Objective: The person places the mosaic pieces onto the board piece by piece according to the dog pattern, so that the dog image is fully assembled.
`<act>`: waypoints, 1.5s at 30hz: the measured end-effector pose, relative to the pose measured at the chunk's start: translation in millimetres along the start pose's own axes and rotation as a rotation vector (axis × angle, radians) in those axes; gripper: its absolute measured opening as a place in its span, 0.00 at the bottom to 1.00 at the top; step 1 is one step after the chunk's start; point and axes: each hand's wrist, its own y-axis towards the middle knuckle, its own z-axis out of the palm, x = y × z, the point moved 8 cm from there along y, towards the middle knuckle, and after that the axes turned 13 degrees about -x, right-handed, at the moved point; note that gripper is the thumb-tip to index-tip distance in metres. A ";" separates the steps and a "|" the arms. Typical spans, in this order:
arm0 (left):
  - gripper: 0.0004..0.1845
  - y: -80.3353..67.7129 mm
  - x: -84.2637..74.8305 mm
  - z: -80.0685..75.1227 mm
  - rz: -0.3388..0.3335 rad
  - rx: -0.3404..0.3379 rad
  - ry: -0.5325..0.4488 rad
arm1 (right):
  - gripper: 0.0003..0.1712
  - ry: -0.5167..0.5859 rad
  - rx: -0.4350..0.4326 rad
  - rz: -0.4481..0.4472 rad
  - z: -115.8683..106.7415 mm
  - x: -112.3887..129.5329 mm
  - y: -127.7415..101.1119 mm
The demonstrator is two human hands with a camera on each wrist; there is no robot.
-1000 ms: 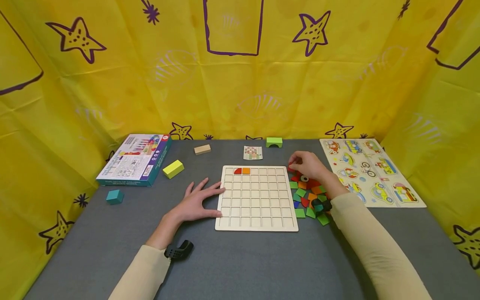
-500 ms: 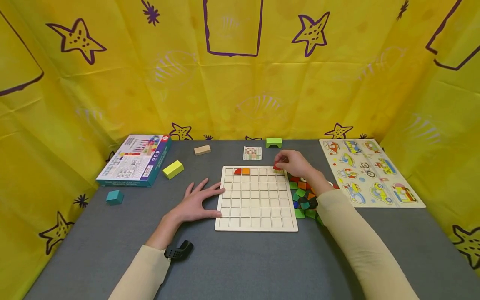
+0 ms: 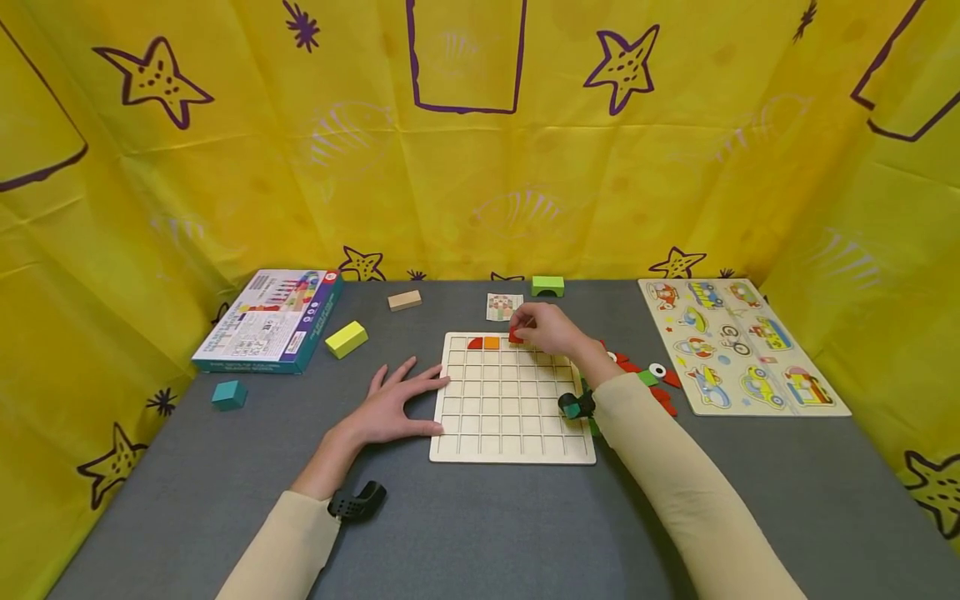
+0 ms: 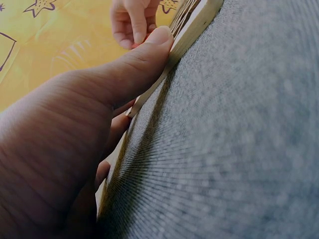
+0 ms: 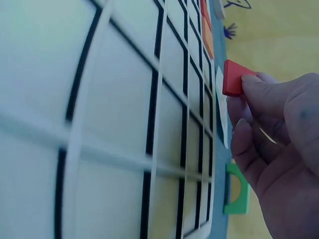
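Note:
A pale wooden grid board (image 3: 513,457) lies on the grey table in the head view. In its far row sit a red rounded tile (image 3: 476,342) and an orange square tile (image 3: 492,342), side by side. My right hand (image 3: 553,329) pinches a small red tile (image 5: 233,79) between thumb and fingers, over the far row just right of the orange one. Spread along the board's left edge, my left hand (image 3: 393,408) touches it with fingertips and thumb; the left wrist view shows the thumb (image 4: 144,57) lying on the rim.
Loose coloured tiles (image 3: 663,392) lie right of the board, partly hidden by my right arm. Behind it are a small picture card (image 3: 504,307) and a green arch block (image 3: 547,286). A picture board (image 3: 742,350) lies right; a box (image 3: 266,321) and yellow block (image 3: 347,339) stand left.
My right hand has carried the red tile leftward from the loose pile, across the board's far row to beside the orange tile. My left hand has stayed in place.

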 end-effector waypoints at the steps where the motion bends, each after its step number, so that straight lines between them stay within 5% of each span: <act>1: 0.45 0.0 0.3 0.1 -0.002 0.001 -0.001 | 0.05 -0.004 0.004 0.000 2.3 1.6 1.3; 10: 0.45 1.2 2.1 2.2 -0.007 0.008 0.005 | 0.04 -0.103 0.045 -0.007 15.9 5.2 7.1; 25: 0.45 -0.4 1.5 0.3 -0.005 0.000 -0.006 | 0.10 -0.121 0.104 -0.029 22.7 5.8 4.3; 36: 0.45 0.4 1.0 0.8 -0.005 -0.002 0.003 | 0.14 -0.049 0.058 0.031 -5.8 -7.5 -5.8; 45: 0.46 0.0 2.7 2.3 -0.006 -0.002 0.006 | 0.15 -0.097 0.014 0.066 -41.7 -34.1 -17.3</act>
